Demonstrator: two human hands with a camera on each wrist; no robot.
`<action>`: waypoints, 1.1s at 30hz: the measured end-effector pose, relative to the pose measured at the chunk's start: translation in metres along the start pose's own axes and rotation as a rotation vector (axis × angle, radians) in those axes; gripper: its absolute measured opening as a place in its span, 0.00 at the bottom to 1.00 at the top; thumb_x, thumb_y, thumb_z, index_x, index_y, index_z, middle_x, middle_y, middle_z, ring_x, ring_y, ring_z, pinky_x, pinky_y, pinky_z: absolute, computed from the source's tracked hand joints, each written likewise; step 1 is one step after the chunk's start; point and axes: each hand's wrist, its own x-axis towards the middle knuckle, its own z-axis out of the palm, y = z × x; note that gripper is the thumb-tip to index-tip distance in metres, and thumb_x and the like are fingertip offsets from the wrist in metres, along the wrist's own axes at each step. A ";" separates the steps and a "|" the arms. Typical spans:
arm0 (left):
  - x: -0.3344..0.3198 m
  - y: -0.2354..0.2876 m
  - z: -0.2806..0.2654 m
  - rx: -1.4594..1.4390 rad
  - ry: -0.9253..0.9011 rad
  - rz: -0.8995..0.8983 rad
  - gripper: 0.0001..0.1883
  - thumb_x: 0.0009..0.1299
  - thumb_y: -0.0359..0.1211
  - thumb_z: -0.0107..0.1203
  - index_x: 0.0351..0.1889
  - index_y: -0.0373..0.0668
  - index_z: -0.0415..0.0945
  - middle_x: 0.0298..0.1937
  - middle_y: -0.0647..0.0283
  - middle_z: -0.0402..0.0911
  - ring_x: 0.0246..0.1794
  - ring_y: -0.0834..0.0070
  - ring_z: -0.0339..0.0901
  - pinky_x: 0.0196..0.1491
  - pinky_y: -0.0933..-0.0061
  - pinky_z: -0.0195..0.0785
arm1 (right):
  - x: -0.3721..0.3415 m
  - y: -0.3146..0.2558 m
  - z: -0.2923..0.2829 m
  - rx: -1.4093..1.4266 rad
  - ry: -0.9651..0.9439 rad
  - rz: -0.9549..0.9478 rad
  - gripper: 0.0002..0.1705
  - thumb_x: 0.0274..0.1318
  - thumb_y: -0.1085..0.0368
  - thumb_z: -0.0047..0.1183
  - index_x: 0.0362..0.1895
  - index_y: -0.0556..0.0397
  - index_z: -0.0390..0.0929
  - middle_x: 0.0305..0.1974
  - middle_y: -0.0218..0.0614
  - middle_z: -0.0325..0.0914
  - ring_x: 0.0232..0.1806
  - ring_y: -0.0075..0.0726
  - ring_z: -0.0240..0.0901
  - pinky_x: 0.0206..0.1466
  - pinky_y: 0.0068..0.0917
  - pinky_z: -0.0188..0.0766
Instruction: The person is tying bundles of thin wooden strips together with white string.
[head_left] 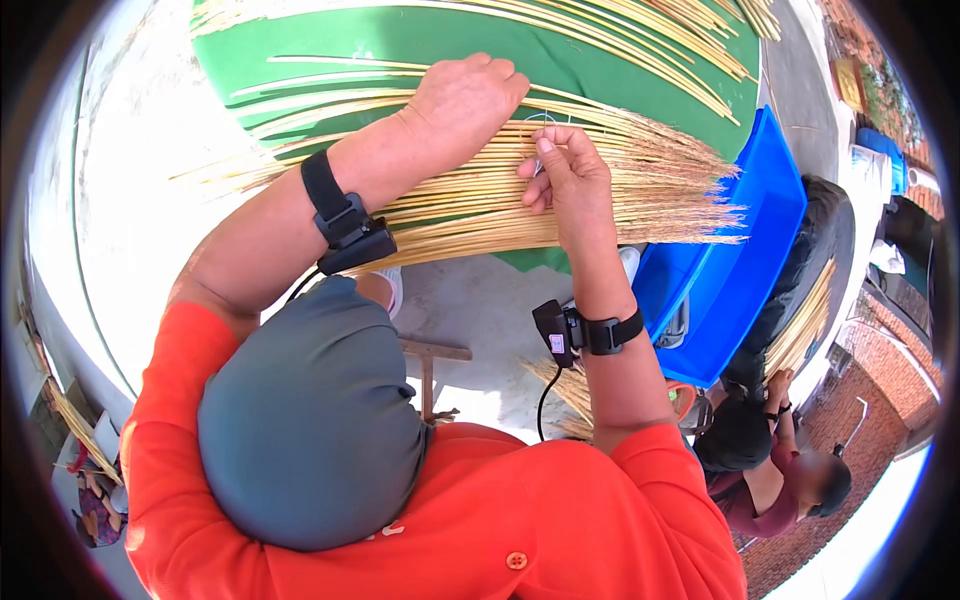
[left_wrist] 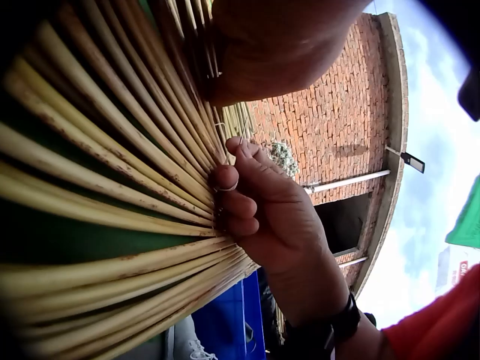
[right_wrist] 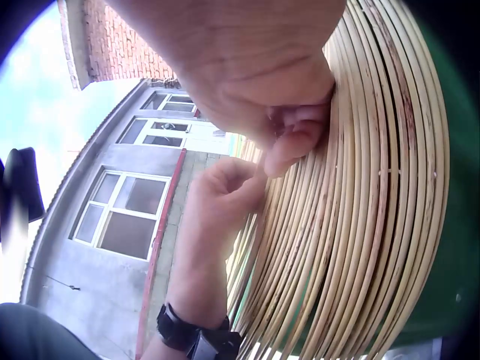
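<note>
A flat row of pale sorghum stalks (head_left: 450,210), joined by small white stitches (right_wrist: 390,172), lies across the green cloth, with feathery heads at the right. My left hand (head_left: 465,95) is bent over the far edge of the row, knuckles up. Its thumb and index finger close on the edge stalks in the right wrist view; the other fingers are largely hidden. Close beside it, my right hand (head_left: 572,175) pinches a thin thread (head_left: 540,117) that loops over the stalks. A ring (left_wrist: 233,187) circles one finger, and its lower fingers are curled.
More loose stalks (head_left: 640,45) lie at the far side of the green cloth (head_left: 330,40). A blue bin (head_left: 735,270) stands to the right. Beyond it, another person (head_left: 770,480) handles stalks. A wooden stool (head_left: 435,352) is below the row.
</note>
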 end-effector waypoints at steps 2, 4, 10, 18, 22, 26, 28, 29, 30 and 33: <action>-0.001 -0.001 -0.001 -0.003 -0.007 -0.005 0.05 0.52 0.27 0.53 0.27 0.40 0.72 0.28 0.63 0.72 0.32 0.66 0.72 0.33 0.68 0.68 | 0.001 0.001 0.000 0.005 0.003 0.004 0.07 0.60 0.63 0.47 0.37 0.52 0.71 0.21 0.30 0.73 0.12 0.17 0.64 0.12 0.12 0.58; -0.003 0.000 0.001 -0.072 0.017 -0.045 0.05 0.53 0.28 0.54 0.27 0.41 0.71 0.27 0.63 0.71 0.32 0.65 0.72 0.33 0.67 0.68 | 0.002 0.003 0.000 0.013 0.009 0.015 0.07 0.59 0.63 0.48 0.37 0.52 0.72 0.20 0.29 0.73 0.12 0.17 0.64 0.12 0.12 0.58; -0.003 0.002 -0.003 -0.101 -0.055 -0.152 0.06 0.58 0.32 0.55 0.27 0.41 0.72 0.27 0.61 0.72 0.35 0.62 0.73 0.35 0.63 0.67 | 0.005 0.003 0.003 0.005 0.039 0.027 0.07 0.57 0.64 0.50 0.33 0.54 0.74 0.18 0.29 0.73 0.10 0.16 0.62 0.11 0.13 0.57; 0.003 -0.001 -0.003 -0.175 -0.116 -0.265 0.07 0.59 0.34 0.54 0.25 0.41 0.72 0.27 0.60 0.73 0.34 0.61 0.73 0.34 0.62 0.66 | 0.004 0.010 0.003 0.020 0.054 -0.011 0.06 0.55 0.64 0.52 0.32 0.54 0.74 0.16 0.29 0.72 0.10 0.16 0.62 0.11 0.13 0.56; 0.002 -0.002 -0.003 -0.169 -0.096 -0.228 0.05 0.58 0.31 0.53 0.23 0.41 0.72 0.25 0.60 0.73 0.32 0.61 0.73 0.33 0.62 0.65 | 0.004 0.009 0.001 0.013 0.071 -0.009 0.06 0.55 0.65 0.52 0.32 0.54 0.75 0.16 0.29 0.72 0.10 0.16 0.62 0.11 0.13 0.56; 0.003 0.001 -0.003 -0.114 -0.120 -0.226 0.02 0.56 0.28 0.52 0.24 0.42 0.72 0.26 0.60 0.72 0.32 0.61 0.73 0.33 0.62 0.66 | 0.005 0.009 0.002 0.027 0.059 0.006 0.06 0.55 0.65 0.52 0.32 0.54 0.74 0.16 0.29 0.72 0.10 0.16 0.62 0.11 0.13 0.56; 0.001 0.003 -0.003 -0.098 -0.075 -0.185 0.02 0.54 0.27 0.51 0.25 0.41 0.71 0.27 0.61 0.72 0.33 0.62 0.73 0.34 0.62 0.67 | 0.005 0.009 0.003 0.026 0.058 0.010 0.06 0.54 0.65 0.52 0.32 0.54 0.74 0.16 0.29 0.72 0.10 0.16 0.62 0.11 0.13 0.57; 0.001 0.004 -0.004 -0.097 -0.076 -0.184 0.02 0.54 0.27 0.51 0.25 0.41 0.71 0.27 0.61 0.72 0.33 0.62 0.73 0.34 0.62 0.67 | 0.005 0.008 0.003 0.028 0.055 0.012 0.06 0.54 0.65 0.52 0.32 0.54 0.74 0.16 0.28 0.72 0.10 0.16 0.62 0.11 0.13 0.57; 0.001 0.006 -0.007 -0.057 -0.067 -0.156 0.02 0.53 0.27 0.51 0.25 0.41 0.73 0.27 0.61 0.74 0.34 0.63 0.74 0.34 0.63 0.68 | 0.005 0.008 0.002 0.030 0.052 0.014 0.06 0.54 0.65 0.52 0.32 0.55 0.74 0.16 0.28 0.72 0.10 0.16 0.62 0.11 0.13 0.57; 0.000 0.006 -0.007 -0.021 -0.073 -0.142 0.03 0.53 0.28 0.54 0.25 0.40 0.73 0.28 0.61 0.74 0.34 0.63 0.74 0.34 0.63 0.69 | 0.004 0.008 0.003 0.024 0.060 0.020 0.06 0.54 0.65 0.52 0.32 0.54 0.75 0.16 0.28 0.72 0.10 0.16 0.62 0.11 0.13 0.57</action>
